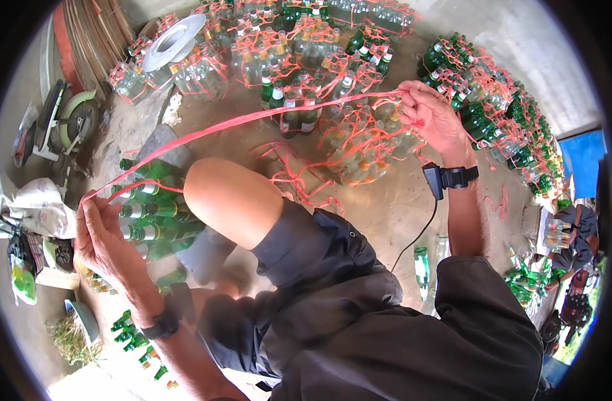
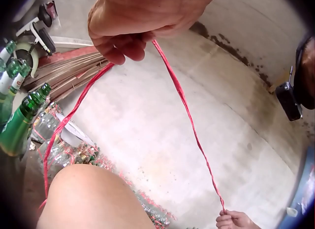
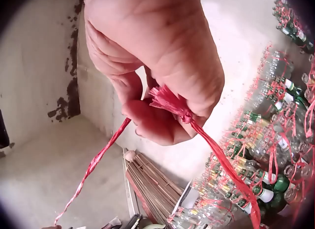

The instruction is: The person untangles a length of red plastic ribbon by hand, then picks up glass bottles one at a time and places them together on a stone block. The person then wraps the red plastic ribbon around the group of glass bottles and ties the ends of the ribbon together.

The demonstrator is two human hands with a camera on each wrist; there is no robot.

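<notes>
Stretching back to a pale wall, the bare floor carries crowded bundles of glass bottles, green and clear, bound with pink-red strips at the far side and along the right. In the foreground a seated person in dark clothing has one bare knee raised near the middle of the head view. A stack of long wooden slats leans at the upper left, and a group of green bottles is just beside the knee. Held well apart, both hands grip one length of twisted pink-red plastic twine, which spans the space between them above the knee and those bottles. The left hand pinches it beside the green group, and a second stretch drops from those fingers past the knee. The right hand, before the bundles, has its fingers curled about the twine, pinching it at a small knot, from which a short frayed tuft sticks out.
</notes>
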